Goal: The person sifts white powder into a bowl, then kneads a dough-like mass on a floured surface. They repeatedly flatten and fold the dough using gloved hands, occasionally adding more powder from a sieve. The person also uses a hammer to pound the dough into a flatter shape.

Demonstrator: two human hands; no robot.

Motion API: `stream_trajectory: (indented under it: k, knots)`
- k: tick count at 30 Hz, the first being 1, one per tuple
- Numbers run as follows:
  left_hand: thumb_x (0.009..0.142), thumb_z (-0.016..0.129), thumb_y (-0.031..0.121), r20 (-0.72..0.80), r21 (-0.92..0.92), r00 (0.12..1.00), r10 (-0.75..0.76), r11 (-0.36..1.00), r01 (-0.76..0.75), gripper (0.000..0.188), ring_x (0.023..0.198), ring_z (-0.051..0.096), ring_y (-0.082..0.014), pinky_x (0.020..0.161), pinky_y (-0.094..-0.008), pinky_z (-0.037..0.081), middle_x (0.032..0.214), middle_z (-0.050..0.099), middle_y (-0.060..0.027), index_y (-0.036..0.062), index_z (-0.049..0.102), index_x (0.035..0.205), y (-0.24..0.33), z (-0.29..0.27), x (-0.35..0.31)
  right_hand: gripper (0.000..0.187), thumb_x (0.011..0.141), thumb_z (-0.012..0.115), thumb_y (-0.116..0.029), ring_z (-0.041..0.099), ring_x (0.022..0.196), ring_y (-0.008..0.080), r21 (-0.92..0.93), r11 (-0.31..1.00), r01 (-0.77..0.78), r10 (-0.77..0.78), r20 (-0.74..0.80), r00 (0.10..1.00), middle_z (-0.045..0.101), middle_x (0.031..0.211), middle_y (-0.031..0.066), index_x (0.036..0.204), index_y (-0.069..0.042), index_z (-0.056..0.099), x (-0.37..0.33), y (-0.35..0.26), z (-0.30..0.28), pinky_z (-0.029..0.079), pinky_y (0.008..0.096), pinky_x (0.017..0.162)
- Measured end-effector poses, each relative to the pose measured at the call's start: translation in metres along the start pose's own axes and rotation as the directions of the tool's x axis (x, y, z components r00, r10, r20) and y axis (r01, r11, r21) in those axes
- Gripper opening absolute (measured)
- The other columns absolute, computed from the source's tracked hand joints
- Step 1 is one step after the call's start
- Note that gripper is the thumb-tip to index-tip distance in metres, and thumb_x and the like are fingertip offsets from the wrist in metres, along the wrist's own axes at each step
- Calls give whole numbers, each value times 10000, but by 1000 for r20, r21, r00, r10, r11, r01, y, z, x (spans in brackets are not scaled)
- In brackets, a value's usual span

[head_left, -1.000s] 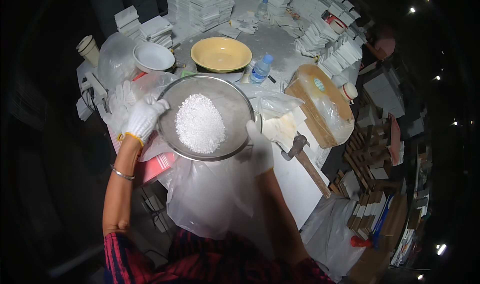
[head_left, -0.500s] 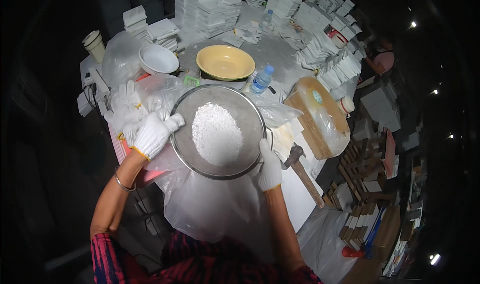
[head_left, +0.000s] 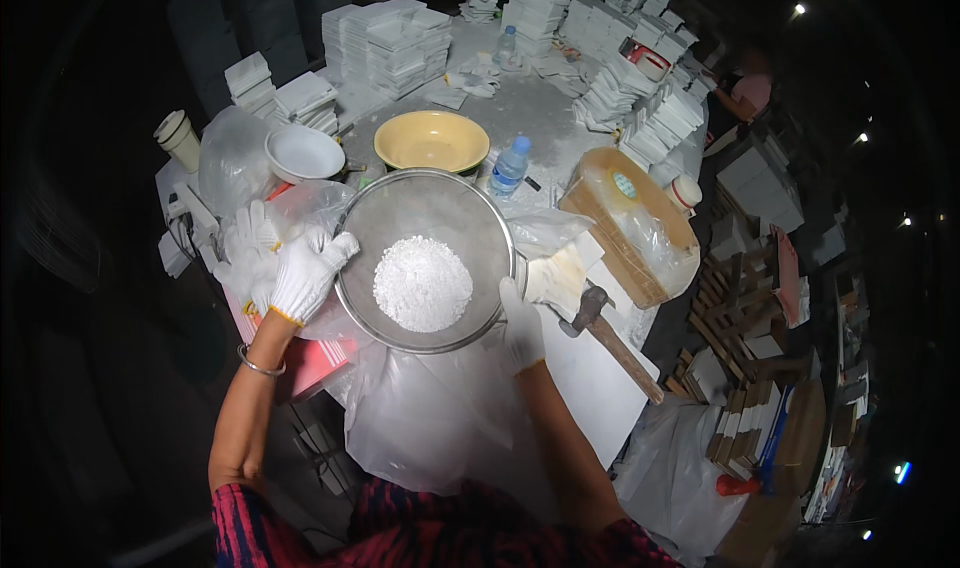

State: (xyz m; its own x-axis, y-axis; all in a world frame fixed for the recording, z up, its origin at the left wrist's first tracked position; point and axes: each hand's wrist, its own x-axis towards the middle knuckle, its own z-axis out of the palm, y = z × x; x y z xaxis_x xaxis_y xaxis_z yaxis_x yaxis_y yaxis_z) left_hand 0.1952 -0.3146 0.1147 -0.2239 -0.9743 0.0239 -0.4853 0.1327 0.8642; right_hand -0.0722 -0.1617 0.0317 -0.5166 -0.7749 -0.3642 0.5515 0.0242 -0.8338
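A round metal-rimmed sieve [head_left: 480, 230] is held level in front of me, with a heap of white powder [head_left: 423, 284] on its mesh. At its left rim is my left hand [head_left: 303, 273] in a white knitted glove, thumb against the rim and other fingers partly hidden. My right hand [head_left: 521, 326], gloved too, is closed around the right edge by the small wire lug. Under the sieve hangs a clear plastic bag [head_left: 425, 413]; its opening is hidden. Spare white gloves [head_left: 247, 230] lie beside my left hand.
Behind the sieve stand a yellow basin [head_left: 432, 140], a white bowl [head_left: 304, 153] and a water bottle [head_left: 509, 166]. To the right are a hammer [head_left: 618, 346] and a plastic-lined carton [head_left: 630, 226]. Stacks of white tiles [head_left: 385, 48] line the far side; another person [head_left: 748, 93] is at the far right.
The powder has gone from a long oval to a rounder heap. The sieve, with both hands at it, has shifted slightly left in the picture; the whole view has shifted too.
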Motion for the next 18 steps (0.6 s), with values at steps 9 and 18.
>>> stream_trajectory:
  k: [9,18]
  knots:
    - [856,764,384,-13,164,997,-71,984,72,454,611,526,-198,603,-407,444,612,574,-110,-7,588,710,-9,5,2,373,1056,587,-339,640,739,117,-56,962,266,-266,-7,964,679,885,38,1001,14,696,9,-6,10,505,263,603]
    - [871,775,299,84,-65,996,-41,997,46,409,640,408,-127,592,-352,404,663,438,0,8,514,751,-2,-10,-16,408,1081,471,-337,648,833,160,-448,890,86,-112,-30,993,703,888,74,969,-25,709,-40,-25,-9,506,315,727]
